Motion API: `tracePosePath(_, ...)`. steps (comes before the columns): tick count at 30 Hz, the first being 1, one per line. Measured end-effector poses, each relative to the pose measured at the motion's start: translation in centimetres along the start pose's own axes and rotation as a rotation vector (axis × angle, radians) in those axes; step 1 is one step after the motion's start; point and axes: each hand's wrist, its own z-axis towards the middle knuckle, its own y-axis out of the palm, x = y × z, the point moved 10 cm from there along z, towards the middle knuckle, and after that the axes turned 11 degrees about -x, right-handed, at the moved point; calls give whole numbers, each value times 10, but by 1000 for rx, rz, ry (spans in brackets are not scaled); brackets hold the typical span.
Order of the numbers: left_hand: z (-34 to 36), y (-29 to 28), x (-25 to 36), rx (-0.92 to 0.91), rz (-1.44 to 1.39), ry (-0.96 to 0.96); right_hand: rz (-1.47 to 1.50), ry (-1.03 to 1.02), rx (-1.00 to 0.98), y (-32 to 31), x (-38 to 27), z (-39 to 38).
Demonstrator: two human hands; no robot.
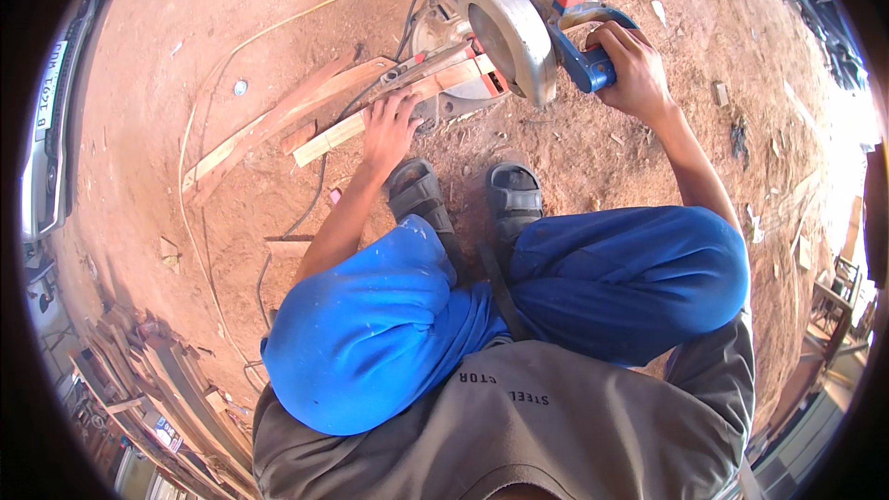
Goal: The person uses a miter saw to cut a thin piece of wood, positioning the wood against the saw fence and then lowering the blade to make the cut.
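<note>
A miter saw (500,28) stands on the dirt ground ahead of me, with a grey blade guard, a red carry handle and a blue grip. My right hand (632,69) is wrapped round the blue grip (593,68). A light wooden strip (333,139) lies across the saw's base, its right end close to the blade guard. On that strip rests my left hand (391,130), fingers apart and bent over its top, pressing it from above. Whether the blade touches the wood is hidden by the guard.
Longer planks (250,136) lie on the ground left of the saw. A yellow cord (199,111) and a dark cable (310,199) run over the dirt. A pile of wood strips (171,389) sits at lower left, a parked vehicle (56,120) at far left. My sandalled feet (514,199) are near the saw.
</note>
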Motion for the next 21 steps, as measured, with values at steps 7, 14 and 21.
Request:
tracePosePath(7, 2, 3, -14, -53, -65, -13, -15, 4, 55, -6, -3, 1)
tracePosePath(14, -21, 4, -14, -55, -140, -5, -19, -29, 90, -7, -2, 1)
tracePosePath(21, -23, 3, -19, -114, -382, -62, -17, 8, 74, -10, 0, 0)
